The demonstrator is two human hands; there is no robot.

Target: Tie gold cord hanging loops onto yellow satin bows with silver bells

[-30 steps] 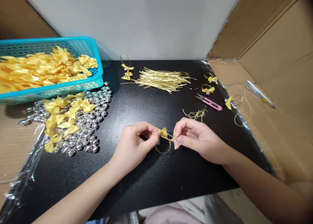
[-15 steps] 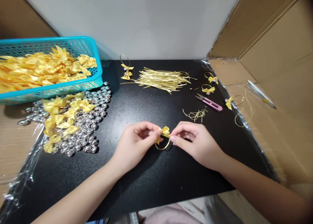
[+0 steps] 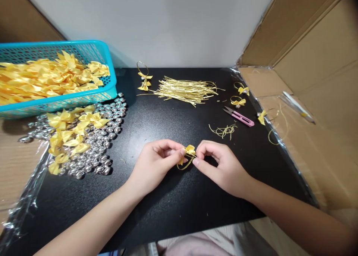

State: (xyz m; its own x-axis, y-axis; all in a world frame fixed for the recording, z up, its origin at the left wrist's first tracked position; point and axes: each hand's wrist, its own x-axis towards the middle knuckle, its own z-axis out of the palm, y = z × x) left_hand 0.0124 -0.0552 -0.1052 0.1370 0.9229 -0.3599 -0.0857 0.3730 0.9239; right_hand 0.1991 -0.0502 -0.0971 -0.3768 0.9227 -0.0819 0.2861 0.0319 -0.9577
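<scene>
My left hand [image 3: 159, 166] pinches a yellow ribbon bow [image 3: 190, 150] between thumb and forefinger over the black table [image 3: 173, 215]. A loop of gold cord [image 3: 184, 168] hangs below the bow. At the bow's right side, the thumb and forefinger of my right hand [image 3: 220, 166] are closed at the cord's end; the fingertips hide the exact grip. Just beyond my right hand lie loose gold cord scraps [image 3: 224, 130] and pink thread snips [image 3: 239, 116].
A turquoise basket [image 3: 112, 73] of yellow bows stands at the back left. Silver beads [image 3: 97, 151] with several bows on them lie before it. Gold cords [image 3: 187, 90] lie at the back. Looped bows [image 3: 238, 102] rest at the right edge, near a white pen-like tool [image 3: 298, 106].
My right fingers have shifted slightly and spread a little, and the cord loop has flattened and changed shape. My left hand keeps its pinch on the bow.
</scene>
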